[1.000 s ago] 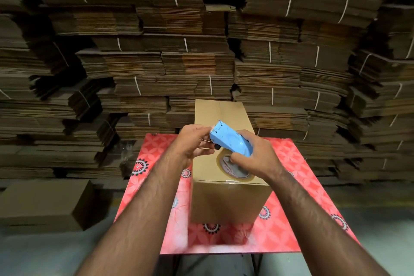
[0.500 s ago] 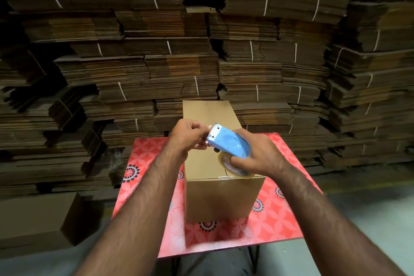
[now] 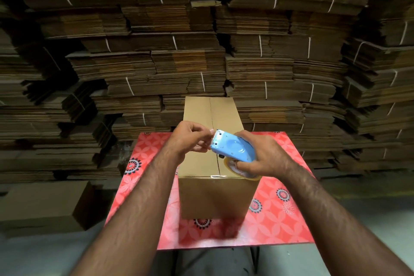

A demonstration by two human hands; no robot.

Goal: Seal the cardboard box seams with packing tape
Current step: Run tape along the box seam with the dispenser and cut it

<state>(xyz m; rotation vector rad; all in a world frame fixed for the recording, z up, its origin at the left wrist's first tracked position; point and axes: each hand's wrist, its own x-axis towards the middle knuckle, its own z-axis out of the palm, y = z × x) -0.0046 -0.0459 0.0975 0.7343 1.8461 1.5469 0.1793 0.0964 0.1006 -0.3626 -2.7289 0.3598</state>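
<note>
Cardboard box [image 3: 212, 152], flaps closed, centre seam untaped, upright on red-patterned table [image 3: 280, 219]. Blue tape dispenser [image 3: 233, 149] above box top, clenched in right hand [image 3: 262, 159] grip. Left hand [image 3: 190, 139] pinches at its serrated edge. Bundled flat cartons [image 3: 156, 69] behind box. No legible writing.

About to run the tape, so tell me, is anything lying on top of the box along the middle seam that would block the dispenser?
Nothing visible lies on the seam. Only the tape dispenser and both hands hover over the cardboard box.
</note>
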